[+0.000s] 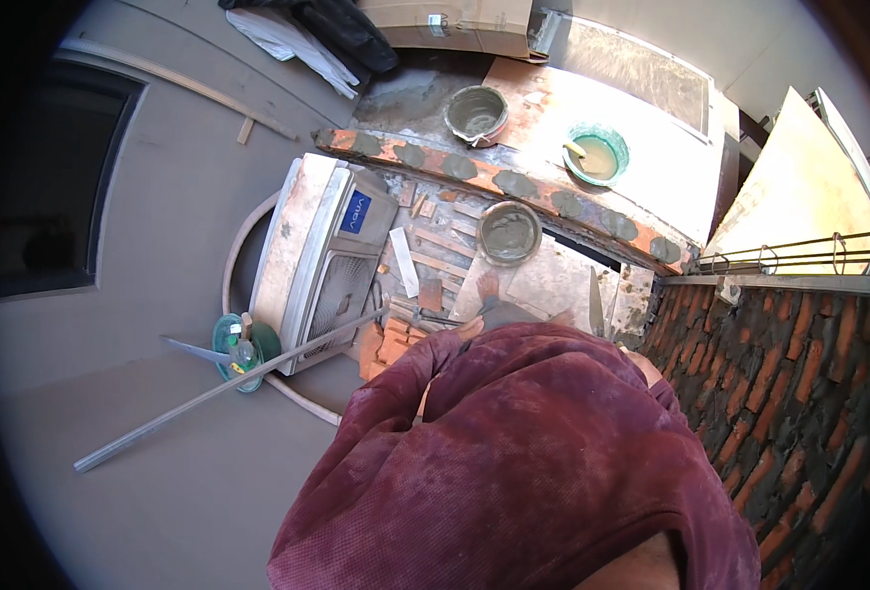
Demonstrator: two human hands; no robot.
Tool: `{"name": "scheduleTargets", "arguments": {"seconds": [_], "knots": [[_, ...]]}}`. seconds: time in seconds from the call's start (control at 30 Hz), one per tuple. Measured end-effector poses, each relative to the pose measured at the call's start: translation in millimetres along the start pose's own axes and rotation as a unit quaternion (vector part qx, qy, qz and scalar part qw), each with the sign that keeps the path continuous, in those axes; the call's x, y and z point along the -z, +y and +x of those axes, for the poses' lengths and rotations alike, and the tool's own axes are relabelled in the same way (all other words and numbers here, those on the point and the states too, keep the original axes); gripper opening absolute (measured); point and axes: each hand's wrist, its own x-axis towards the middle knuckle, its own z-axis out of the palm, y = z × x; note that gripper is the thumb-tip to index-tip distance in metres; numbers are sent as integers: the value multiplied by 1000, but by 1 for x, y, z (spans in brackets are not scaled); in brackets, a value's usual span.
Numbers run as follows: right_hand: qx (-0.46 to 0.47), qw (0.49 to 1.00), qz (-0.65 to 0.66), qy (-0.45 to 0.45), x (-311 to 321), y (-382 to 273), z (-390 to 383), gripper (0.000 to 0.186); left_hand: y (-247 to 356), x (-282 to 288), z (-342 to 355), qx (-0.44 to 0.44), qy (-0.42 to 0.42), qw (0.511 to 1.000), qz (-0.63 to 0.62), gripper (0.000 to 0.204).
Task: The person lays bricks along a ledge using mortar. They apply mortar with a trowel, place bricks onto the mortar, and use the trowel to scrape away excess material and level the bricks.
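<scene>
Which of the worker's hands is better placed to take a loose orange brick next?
Probably the left hand: it is nearer the loose orange bricks, while the right hand is farther off, near a pointed trowel.

strong daylight falls at the upper right, washing the flat pale board (pixel 666 128) behind the low orange brick row (pixel 484 176) out to white; the tall tan panel (pixel 799 187) glares too. the smooth grey wall (pixel 179 226) lies in soft, even shade, its dark rectangular pane (pixel 46 177) nearly black. the pointed grey metal trowel blade (pixel 595 300) looks dull, the textured maroon shirt (pixel 513 442) moderately lit. black vignetting fills the corners, and straight edges bow near the rim.
</scene>
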Motion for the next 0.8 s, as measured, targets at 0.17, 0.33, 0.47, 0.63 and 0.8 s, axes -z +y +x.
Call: {"name": "scheduleTargets", "arguments": {"seconds": [0.17,0.33,0.47,0.63,0.8], "knots": [[28,997,-41,59,4,9,5,29,-28,35,-97,196,66,978,8,53],[132,973,-176,69,5,21,14,28,-42,43,-115,260,91,961,-23,54],[105,964,-220,106,-13,24,21,28,-69,49,-59,217,53,975,-16,55],[133,966,-163,154,-43,23,36,19,-82,81,-14,162,0,987,17,57],[172,946,-251,114,-57,24,54,18,-36,114,6,124,97,986,-48,56]]}}
